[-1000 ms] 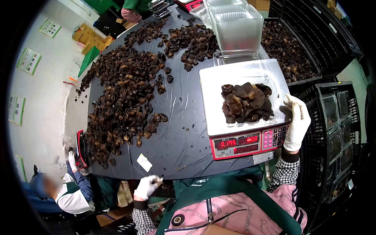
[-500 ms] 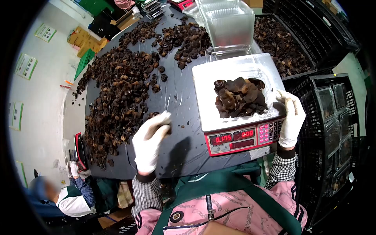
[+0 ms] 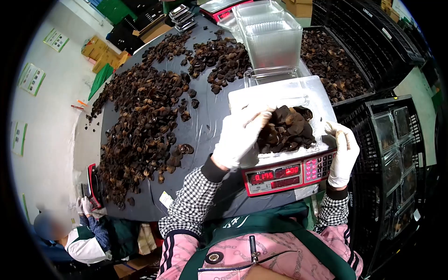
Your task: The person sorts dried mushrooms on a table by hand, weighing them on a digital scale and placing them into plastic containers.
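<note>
Dark brown wood-ear mushrooms [image 3: 287, 130] fill a clear plastic tray [image 3: 318, 123] on the silver plate of a red scale [image 3: 280, 179], whose display shows lit digits. My left hand [image 3: 240, 135], in a white glove, is over the left side of the plate. Its fingers are pinched together at the left edge of the mushrooms; what they grip, if anything, is hidden. At the plate's right edge is my gloved right hand [image 3: 344, 154], its fingers bent near the tray's rim. I cannot make out anything between them.
Loose mushrooms [image 3: 144, 112] spread over the dark table [image 3: 205, 121]. Behind the scale stand stacked clear containers [image 3: 273, 39]. A black crate of mushrooms [image 3: 333, 65] is at the back right, and crated packs [image 3: 396, 168] stand right. A co-worker [image 3: 88, 240] is at the lower left.
My left hand has moved from the table's front edge up and right to the mushrooms on the scale. My right hand stays by the plate's right edge. The camera view has shifted slightly.
</note>
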